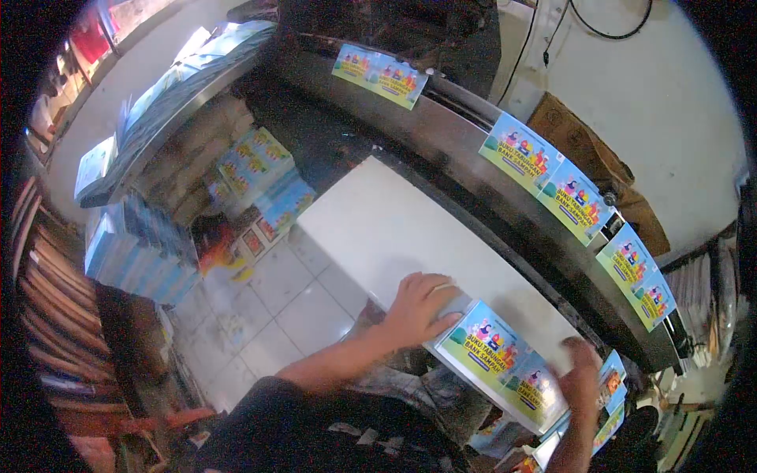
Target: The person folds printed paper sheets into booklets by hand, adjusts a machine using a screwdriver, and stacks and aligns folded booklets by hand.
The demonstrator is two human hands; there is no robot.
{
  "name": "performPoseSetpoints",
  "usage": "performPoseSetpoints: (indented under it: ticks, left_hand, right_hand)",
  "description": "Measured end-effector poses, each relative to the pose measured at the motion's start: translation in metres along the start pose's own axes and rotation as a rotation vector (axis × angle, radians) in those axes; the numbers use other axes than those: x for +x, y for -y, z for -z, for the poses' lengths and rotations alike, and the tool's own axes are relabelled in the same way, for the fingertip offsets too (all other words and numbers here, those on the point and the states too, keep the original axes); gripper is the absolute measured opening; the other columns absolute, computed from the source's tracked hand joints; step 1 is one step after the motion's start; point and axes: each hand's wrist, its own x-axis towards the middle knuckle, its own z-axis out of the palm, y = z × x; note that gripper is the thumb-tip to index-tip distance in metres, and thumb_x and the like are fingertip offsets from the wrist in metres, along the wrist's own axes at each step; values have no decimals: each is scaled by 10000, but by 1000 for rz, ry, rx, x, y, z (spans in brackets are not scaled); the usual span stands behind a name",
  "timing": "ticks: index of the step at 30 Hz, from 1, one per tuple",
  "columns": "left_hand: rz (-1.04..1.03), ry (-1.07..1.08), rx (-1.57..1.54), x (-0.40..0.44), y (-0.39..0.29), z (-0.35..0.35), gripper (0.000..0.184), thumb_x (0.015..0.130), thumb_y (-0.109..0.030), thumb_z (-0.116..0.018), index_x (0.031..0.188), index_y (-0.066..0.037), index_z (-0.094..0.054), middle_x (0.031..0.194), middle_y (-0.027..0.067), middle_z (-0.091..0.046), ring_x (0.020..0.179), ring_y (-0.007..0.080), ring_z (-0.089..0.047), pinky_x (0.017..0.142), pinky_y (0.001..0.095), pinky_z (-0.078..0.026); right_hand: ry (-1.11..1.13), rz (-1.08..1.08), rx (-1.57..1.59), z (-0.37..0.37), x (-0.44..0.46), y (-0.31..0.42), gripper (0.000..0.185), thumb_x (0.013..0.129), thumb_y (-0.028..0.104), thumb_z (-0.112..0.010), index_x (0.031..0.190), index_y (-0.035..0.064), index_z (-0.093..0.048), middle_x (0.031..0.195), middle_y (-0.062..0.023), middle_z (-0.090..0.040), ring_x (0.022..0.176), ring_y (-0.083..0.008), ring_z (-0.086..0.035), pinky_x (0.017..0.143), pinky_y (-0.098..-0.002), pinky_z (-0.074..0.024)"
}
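Note:
A stack of printed booklet sheets (493, 347) lies on the near edge of the white tabletop (371, 213). Its top sheet has blue and yellow artwork and the words "Buku Tabungan Bank Sampah", printed twice side by side. At the stack's left end, my left hand (422, 309) is closed around the corner, with the thumb along the near side. My right hand (582, 374) is beside the right end of the stack. Motion smears its fingers, so their grip and any contact with the sheets are unclear.
Matching printed sheets (516, 154) lie along a dark metal rail (449, 126) beyond the tabletop. Tall stacks of booklets (142, 252) stand at left, with more stacks (256, 169) near the tiled floor (292, 307). More prints (611, 386) lie by my right arm.

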Motion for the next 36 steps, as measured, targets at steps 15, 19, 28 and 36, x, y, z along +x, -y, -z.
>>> performPoseSetpoints:
  ticks: [15, 19, 28, 36]
  left_hand:
    - [54, -103, -32, -2, 15, -13, 331, 828, -312, -697, 1087, -111, -649, 1171, 98, -593, 1065, 291, -553, 948, 457, -394]
    - [64, -57, -17, -3, 12, -12, 301, 837, -288, -678, 1068, -97, -649, 1128, 98, -602, 1057, 284, -555, 946, 443, -401]
    - [91, -29, 37, -5, 15, -28, 278, 844, -270, -656, 1062, -97, -651, 1122, 105, -602, 1053, 291, -562, 956, 455, -403]
    - [72, -4, 41, -4, 11, -18, 271, 815, -235, -669, 1045, -94, -653, 1167, 104, -564, 1066, 291, -538, 964, 454, -388]
  right_hand:
    - [-49, -158, 11, 66, 18, -17, 219, 855, 121, -582, 1014, -16, -646, 809, -225, -650, 635, -302, -588, 627, -442, -461]
    - [-913, -64, -379, 134, 59, -87, 398, 961, 26, -418, 1350, 9, -502, 1369, -192, -523, 1279, -288, -498, 1066, -399, -379]
    - [-494, -18, -360, 27, 76, -204, 411, 978, 128, -398, 1370, 47, -491, 1380, -165, -511, 1299, -329, -450, 1113, -418, -315]
    - [-27, 24, 5, -10, -11, -1, 447, 694, 164, -792, 1086, 39, -616, 1072, -129, -639, 936, -323, -628, 829, -398, -515]
